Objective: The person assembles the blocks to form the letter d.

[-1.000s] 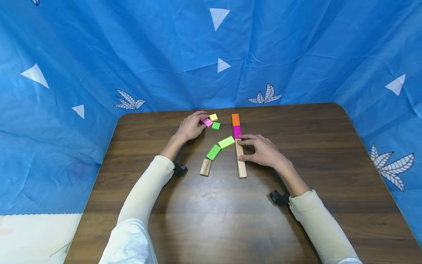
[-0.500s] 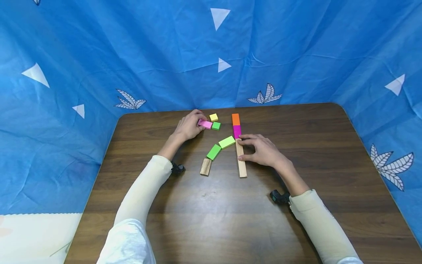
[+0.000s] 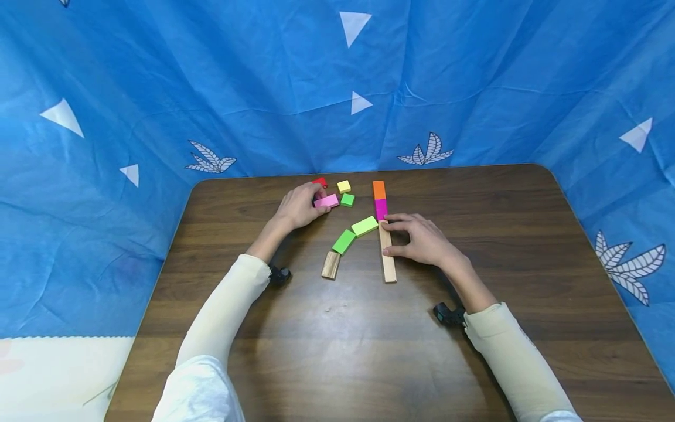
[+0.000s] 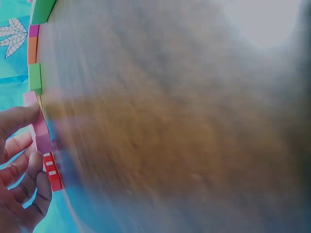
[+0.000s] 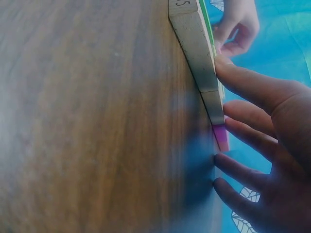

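My left hand (image 3: 303,205) pinches a pink block (image 3: 327,201) between thumb and fingers near the far edge of the table. A red block (image 3: 320,182) lies just behind that hand, with a yellow block (image 3: 344,186) and a small green block (image 3: 348,200) to its right. My right hand (image 3: 419,239) touches the side of a row of plain wood blocks (image 3: 389,266), its fingers fairly straight. Above them, in line, lie a magenta block (image 3: 381,209) and an orange block (image 3: 379,190). In the right wrist view the fingertips meet the wood blocks (image 5: 194,48).
A lime block (image 3: 365,226), a longer green block (image 3: 344,241) and a striped wood block (image 3: 331,265) form a curve leftward from the row. Blue cloth (image 3: 295,88) with printed leaves hangs behind the brown table (image 3: 337,351).
My left hand has drawn slightly left and nearer, turning the pink block so its right end tips up in the head view. The red block shows more fully. My right hand stays put.
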`<action>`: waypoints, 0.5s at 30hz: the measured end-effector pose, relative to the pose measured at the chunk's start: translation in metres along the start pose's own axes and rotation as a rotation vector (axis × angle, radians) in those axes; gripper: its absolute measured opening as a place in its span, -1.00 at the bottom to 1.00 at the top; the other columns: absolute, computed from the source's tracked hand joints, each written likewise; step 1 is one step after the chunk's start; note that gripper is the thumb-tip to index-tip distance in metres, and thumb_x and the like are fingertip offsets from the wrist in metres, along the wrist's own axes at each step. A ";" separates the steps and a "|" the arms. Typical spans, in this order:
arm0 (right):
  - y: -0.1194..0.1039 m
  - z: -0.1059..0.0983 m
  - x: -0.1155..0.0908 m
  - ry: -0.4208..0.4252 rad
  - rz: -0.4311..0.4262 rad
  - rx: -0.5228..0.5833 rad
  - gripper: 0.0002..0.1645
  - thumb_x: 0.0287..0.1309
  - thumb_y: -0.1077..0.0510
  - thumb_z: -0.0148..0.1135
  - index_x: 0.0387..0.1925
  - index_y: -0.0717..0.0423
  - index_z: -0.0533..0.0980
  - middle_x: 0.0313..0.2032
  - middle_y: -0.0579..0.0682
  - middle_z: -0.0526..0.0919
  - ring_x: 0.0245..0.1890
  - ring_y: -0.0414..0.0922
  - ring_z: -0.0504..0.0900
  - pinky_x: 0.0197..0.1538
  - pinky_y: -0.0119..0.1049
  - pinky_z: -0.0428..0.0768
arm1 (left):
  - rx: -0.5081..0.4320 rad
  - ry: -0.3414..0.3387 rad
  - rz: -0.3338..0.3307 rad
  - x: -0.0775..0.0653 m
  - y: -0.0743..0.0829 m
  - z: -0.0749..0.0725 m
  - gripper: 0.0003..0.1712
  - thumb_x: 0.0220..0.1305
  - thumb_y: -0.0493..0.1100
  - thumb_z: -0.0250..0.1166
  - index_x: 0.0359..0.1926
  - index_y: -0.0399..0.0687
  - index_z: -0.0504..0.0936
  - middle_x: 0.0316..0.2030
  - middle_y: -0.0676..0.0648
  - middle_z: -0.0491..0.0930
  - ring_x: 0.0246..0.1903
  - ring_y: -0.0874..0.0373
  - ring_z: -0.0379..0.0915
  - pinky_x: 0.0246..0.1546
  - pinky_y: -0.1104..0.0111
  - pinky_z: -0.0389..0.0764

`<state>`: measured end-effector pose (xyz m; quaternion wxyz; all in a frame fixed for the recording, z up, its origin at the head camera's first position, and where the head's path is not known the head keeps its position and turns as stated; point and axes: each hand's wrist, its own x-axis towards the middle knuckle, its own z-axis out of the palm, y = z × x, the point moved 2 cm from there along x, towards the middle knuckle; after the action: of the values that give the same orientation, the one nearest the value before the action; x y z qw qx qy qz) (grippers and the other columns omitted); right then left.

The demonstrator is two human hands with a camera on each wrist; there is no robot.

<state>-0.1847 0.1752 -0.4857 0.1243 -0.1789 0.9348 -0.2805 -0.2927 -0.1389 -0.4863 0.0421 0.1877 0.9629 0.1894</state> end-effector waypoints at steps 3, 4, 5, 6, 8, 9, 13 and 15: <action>0.000 0.000 0.000 -0.001 0.002 0.002 -0.13 0.17 -0.20 0.61 0.45 -0.05 0.56 0.57 0.01 0.44 0.54 0.23 0.36 0.54 0.50 0.18 | 0.001 0.011 0.013 -0.005 -0.001 0.000 -0.65 0.34 0.07 0.50 -0.02 0.01 0.67 -0.10 -0.02 0.69 -0.08 -0.01 0.53 -0.06 0.09 0.58; 0.000 0.000 0.000 -0.001 0.003 0.001 -0.13 0.17 -0.20 0.61 0.45 -0.04 0.56 0.58 0.02 0.44 0.54 0.23 0.36 0.54 0.50 0.18 | 0.001 0.015 0.019 -0.007 -0.001 0.000 -0.66 0.34 0.06 0.50 -0.03 -0.01 0.68 -0.10 -0.02 0.70 -0.07 -0.02 0.52 -0.04 0.09 0.57; 0.000 0.000 0.000 -0.001 0.005 0.003 -0.13 0.17 -0.20 0.61 0.45 -0.05 0.56 0.58 0.01 0.44 0.55 0.23 0.36 0.55 0.50 0.18 | 0.000 0.017 0.025 -0.008 -0.002 0.000 -0.67 0.34 0.05 0.49 -0.04 -0.02 0.68 -0.11 -0.03 0.71 -0.06 -0.02 0.52 -0.02 0.09 0.57; 0.000 0.000 0.000 0.000 0.005 0.001 -0.13 0.17 -0.20 0.61 0.45 -0.05 0.56 0.58 0.01 0.44 0.55 0.23 0.36 0.54 0.50 0.18 | -0.003 0.016 0.026 -0.010 -0.002 0.000 -0.67 0.34 0.04 0.49 -0.04 -0.03 0.68 -0.11 -0.04 0.71 -0.06 -0.02 0.53 -0.01 0.10 0.57; 0.000 0.000 -0.001 0.000 0.004 -0.003 -0.13 0.17 -0.20 0.61 0.46 -0.05 0.56 0.58 0.00 0.43 0.55 0.23 0.35 0.54 0.52 0.17 | -0.019 0.009 0.024 -0.014 -0.003 0.000 -0.69 0.34 0.03 0.49 -0.05 -0.03 0.68 -0.12 -0.05 0.71 -0.09 -0.01 0.56 -0.01 0.10 0.58; 0.000 0.000 -0.001 0.000 0.005 -0.005 -0.13 0.17 -0.20 0.61 0.46 -0.05 0.55 0.58 0.00 0.43 0.55 0.23 0.35 0.54 0.52 0.17 | -0.025 0.006 0.026 -0.016 -0.002 0.000 -0.69 0.35 0.03 0.48 -0.05 -0.03 0.68 -0.12 -0.05 0.71 -0.11 0.00 0.57 -0.01 0.10 0.59; -0.001 -0.001 -0.001 0.001 0.003 -0.007 -0.13 0.17 -0.20 0.62 0.45 -0.05 0.56 0.58 0.00 0.44 0.55 0.24 0.36 0.54 0.52 0.17 | -0.053 -0.014 0.012 -0.026 -0.003 0.000 -0.68 0.36 0.05 0.48 -0.04 0.00 0.66 -0.12 -0.04 0.69 -0.16 0.05 0.59 -0.07 0.13 0.60; -0.001 -0.001 -0.001 0.002 0.002 -0.007 -0.13 0.16 -0.20 0.62 0.45 -0.05 0.56 0.58 0.01 0.44 0.55 0.24 0.36 0.53 0.51 0.18 | -0.054 -0.017 0.020 -0.031 -0.002 0.000 -0.67 0.35 0.06 0.47 -0.03 0.00 0.65 -0.12 -0.03 0.69 -0.16 0.06 0.59 -0.07 0.13 0.61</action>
<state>-0.1838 0.1754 -0.4848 0.1229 -0.1779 0.9361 -0.2775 -0.2652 -0.1522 -0.4867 0.0532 0.1976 0.9551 0.2140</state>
